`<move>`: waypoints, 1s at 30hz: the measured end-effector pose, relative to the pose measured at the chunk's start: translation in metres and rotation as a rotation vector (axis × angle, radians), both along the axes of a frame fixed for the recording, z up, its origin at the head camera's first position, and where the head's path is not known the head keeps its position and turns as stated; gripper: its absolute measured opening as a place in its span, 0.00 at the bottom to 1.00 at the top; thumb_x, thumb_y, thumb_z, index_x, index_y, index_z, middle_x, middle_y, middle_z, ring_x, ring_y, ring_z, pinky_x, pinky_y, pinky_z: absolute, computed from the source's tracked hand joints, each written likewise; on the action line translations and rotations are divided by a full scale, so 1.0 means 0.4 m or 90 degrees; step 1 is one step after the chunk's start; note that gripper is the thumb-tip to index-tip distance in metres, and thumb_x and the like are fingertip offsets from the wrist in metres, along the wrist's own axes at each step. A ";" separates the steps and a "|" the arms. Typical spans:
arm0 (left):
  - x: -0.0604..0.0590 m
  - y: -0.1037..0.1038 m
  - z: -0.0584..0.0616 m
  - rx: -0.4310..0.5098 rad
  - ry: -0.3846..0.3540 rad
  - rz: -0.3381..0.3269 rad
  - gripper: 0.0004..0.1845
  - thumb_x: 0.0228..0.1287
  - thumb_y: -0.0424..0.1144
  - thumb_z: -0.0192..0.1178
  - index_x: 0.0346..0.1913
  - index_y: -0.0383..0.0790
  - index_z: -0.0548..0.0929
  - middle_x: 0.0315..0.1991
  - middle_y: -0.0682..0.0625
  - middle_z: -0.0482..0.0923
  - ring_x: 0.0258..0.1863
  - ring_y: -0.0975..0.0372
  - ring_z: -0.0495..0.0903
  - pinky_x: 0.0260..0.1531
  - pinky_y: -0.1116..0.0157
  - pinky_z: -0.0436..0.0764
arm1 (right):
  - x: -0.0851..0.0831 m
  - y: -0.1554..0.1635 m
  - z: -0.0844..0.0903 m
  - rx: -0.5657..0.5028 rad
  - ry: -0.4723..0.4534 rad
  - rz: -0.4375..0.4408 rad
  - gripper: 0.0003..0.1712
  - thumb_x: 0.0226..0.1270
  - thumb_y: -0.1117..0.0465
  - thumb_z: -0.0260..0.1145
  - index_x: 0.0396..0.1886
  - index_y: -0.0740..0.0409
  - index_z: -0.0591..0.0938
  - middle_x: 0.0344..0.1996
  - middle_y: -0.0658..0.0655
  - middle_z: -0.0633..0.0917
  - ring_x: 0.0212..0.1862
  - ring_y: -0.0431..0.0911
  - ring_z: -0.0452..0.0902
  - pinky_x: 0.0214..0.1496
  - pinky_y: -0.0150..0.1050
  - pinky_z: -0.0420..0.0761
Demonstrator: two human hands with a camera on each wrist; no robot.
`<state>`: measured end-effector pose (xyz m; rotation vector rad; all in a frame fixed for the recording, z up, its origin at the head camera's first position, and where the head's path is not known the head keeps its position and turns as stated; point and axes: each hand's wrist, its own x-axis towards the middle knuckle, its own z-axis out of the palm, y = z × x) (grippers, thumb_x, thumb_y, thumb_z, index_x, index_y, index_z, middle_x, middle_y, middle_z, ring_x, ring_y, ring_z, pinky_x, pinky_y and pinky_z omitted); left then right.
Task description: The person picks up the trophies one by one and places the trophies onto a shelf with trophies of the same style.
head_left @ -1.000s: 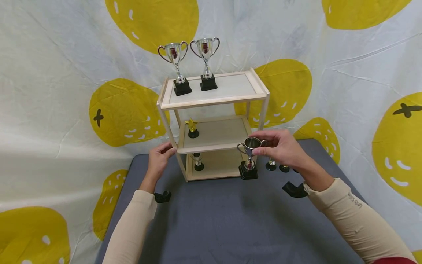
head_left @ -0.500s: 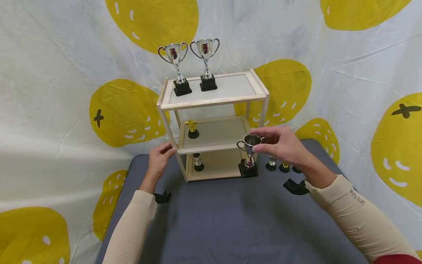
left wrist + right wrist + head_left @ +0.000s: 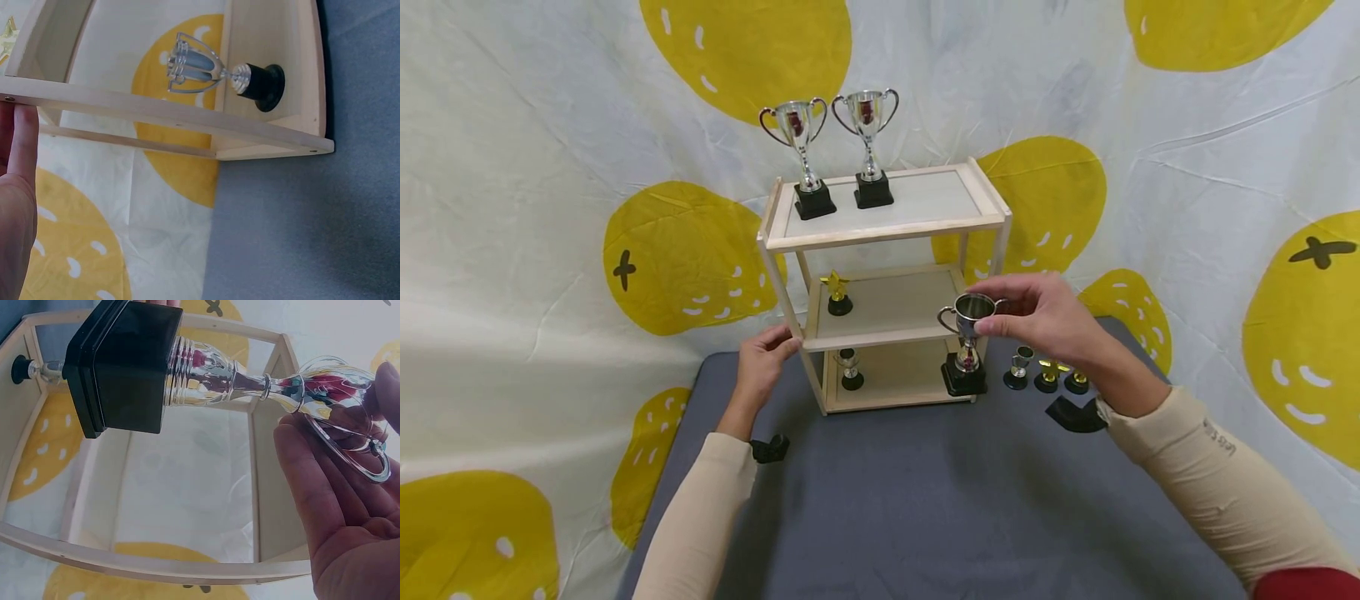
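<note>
My right hand (image 3: 1041, 323) grips a silver two-handled trophy cup (image 3: 967, 357) by its bowl, thumb on the near side. The trophy hangs upright before the right end of the wooden three-tier shelf (image 3: 887, 237), overlapping its lower tiers. In the right wrist view its square black base (image 3: 134, 365) shows whole, and fingers lie around the bowl. My left hand (image 3: 762, 367) holds the shelf's left front post between thumb and fingers, near the middle tier. In the left wrist view part of that hand (image 3: 19, 187) touches the post (image 3: 169, 111).
Two larger silver trophies (image 3: 802, 150) (image 3: 868, 142) stand on the top tier. A gold star trophy (image 3: 838, 293) is on the middle tier, and a small silver cup (image 3: 850, 367) on the bottom. Several small trophies (image 3: 1017, 367) stand right of the shelf on the grey-covered table (image 3: 880, 492).
My right hand has lifted the trophy slightly and moved it a little toward the shelf. More of the small trophies on the right now shows. The left hand stays on the post.
</note>
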<state>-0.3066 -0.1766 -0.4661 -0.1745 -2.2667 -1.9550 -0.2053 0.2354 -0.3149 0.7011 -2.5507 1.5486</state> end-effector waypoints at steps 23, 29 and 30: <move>0.005 -0.001 0.005 0.001 0.005 -0.008 0.19 0.72 0.32 0.66 0.62 0.28 0.83 0.43 0.67 0.83 0.46 0.71 0.83 0.49 0.78 0.83 | -0.011 0.000 0.046 -0.037 0.021 0.035 0.24 0.64 0.69 0.75 0.60 0.68 0.84 0.42 0.43 0.90 0.40 0.40 0.91 0.45 0.33 0.89; 0.005 0.000 0.003 0.007 0.006 -0.008 0.20 0.71 0.32 0.66 0.62 0.27 0.83 0.43 0.67 0.83 0.46 0.71 0.83 0.48 0.78 0.84 | -0.014 0.000 0.057 -0.042 0.028 0.037 0.24 0.63 0.71 0.76 0.59 0.70 0.84 0.39 0.42 0.91 0.37 0.40 0.90 0.43 0.32 0.89; 0.004 0.000 0.003 0.009 0.006 -0.008 0.20 0.71 0.32 0.66 0.62 0.27 0.83 0.43 0.67 0.83 0.46 0.71 0.83 0.48 0.78 0.84 | -0.015 0.000 0.059 -0.044 0.031 0.039 0.24 0.62 0.72 0.76 0.59 0.70 0.84 0.39 0.42 0.91 0.37 0.40 0.90 0.42 0.32 0.89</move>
